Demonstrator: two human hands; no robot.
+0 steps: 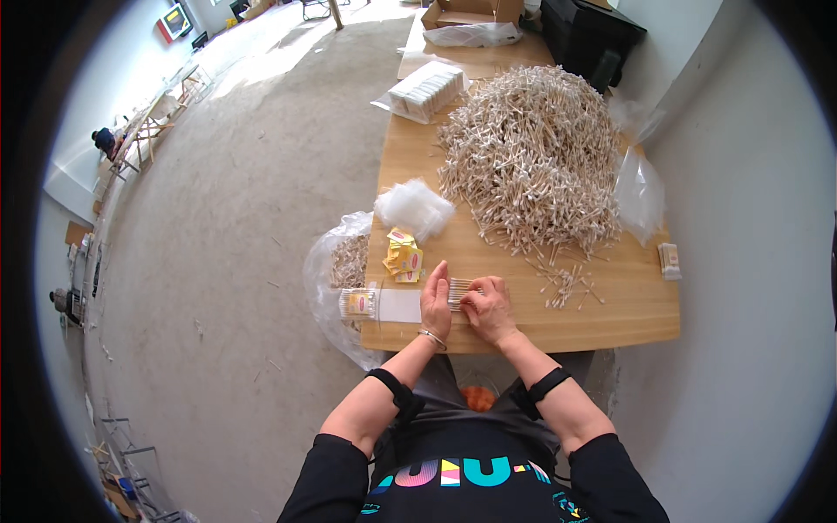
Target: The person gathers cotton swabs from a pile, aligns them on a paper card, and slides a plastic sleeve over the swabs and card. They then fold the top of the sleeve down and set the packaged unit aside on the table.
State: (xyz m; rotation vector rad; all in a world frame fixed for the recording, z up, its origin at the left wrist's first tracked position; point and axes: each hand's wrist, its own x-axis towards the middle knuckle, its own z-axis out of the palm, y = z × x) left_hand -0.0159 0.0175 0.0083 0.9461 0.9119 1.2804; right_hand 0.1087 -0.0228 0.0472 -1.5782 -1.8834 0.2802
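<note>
My left hand (435,305) stands on edge on the table, fingers straight and together, its palm against one end of a row of cotton swabs (459,293). From the other side my right hand (491,310) closes bent fingers over the swabs, partly hiding them. Just left of my left hand lies a white card sheet (400,306). Beyond it, at the table's left edge, is a filled pack of swabs (358,303) with a red and yellow label. Small yellow cards (404,257) lie in a loose stack ahead of my left hand.
A big heap of loose swabs (536,157) covers the far table; several strays (568,286) lie right of my hands. Clear plastic bags (414,207) sit behind the cards. A wrapped bundle of packs (425,91) lies farther back. Left of the table hangs a clear sack of swabs (350,260).
</note>
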